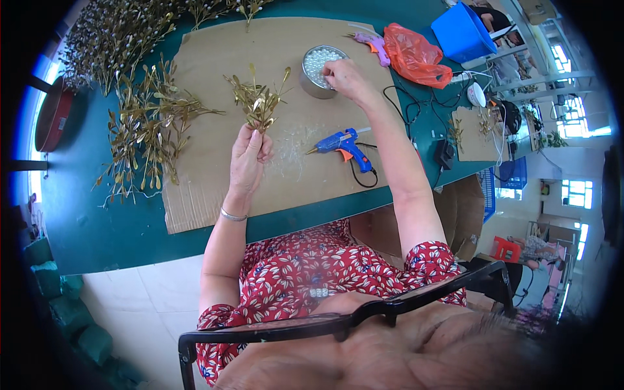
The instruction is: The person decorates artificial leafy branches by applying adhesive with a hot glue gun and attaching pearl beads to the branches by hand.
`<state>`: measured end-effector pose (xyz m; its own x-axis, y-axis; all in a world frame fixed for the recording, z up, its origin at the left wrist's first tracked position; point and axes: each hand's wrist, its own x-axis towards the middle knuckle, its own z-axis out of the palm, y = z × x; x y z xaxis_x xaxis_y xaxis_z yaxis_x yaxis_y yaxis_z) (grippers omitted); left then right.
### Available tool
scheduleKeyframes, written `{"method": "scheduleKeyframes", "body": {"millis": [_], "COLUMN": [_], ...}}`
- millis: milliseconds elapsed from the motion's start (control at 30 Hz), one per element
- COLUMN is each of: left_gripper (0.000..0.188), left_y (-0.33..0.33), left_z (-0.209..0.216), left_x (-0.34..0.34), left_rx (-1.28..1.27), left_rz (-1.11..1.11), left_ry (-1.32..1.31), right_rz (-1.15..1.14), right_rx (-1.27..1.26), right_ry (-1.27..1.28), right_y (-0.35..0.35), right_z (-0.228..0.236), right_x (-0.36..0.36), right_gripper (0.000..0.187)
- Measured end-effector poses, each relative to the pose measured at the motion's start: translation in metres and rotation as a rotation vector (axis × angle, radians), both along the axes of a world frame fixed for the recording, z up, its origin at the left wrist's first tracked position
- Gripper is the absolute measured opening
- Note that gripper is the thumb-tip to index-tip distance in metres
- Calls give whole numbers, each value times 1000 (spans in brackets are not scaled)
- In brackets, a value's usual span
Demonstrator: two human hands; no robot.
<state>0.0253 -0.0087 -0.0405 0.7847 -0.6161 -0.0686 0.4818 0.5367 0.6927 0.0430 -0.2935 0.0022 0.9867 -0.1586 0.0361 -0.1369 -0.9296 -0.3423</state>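
Note:
My left hand is closed round the stem of a gold artificial leaf spray, held upright above the cardboard sheet. At the rim of a round metal tin, my right hand has its fingertips bent together over small pearly beads. Whether a bead sits between those fingertips is too small to make out. Below the tin lies a blue glue gun with an orange trigger, its nozzle toward my left hand. Fine glue strands are scattered on the cardboard beside it.
Gold leaf sprays lie at the left, with a bead-tipped pile behind. A purple glue gun, red plastic bag and blue bin stand far right. Black cables cross the green table.

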Motion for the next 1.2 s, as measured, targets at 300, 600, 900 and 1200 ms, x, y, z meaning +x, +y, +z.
{"method": "scheduleKeyframes", "body": {"millis": [300, 600, 900, 1200], "left_gripper": [14, 20, 26, 24], "left_y": [2, 2, 0, -1], "left_z": [-5, -2, 4, 3], "left_x": [-4, -17, -21, -20], "left_rx": [-14, -53, 48, 48], "left_rz": [-29, -127, -143, -93], "left_ry": [28, -20, -88, -105], "right_rz": [-114, 56, -105, -63], "right_rx": [965, 1860, 1089, 855], "right_ry": [-253, -177, -195, -255], "right_y": [28, 99, 135, 143], "right_z": [18, 12, 23, 21], "right_x": [-46, -106, -104, -100], "right_gripper": [6, 13, 13, 16]}}
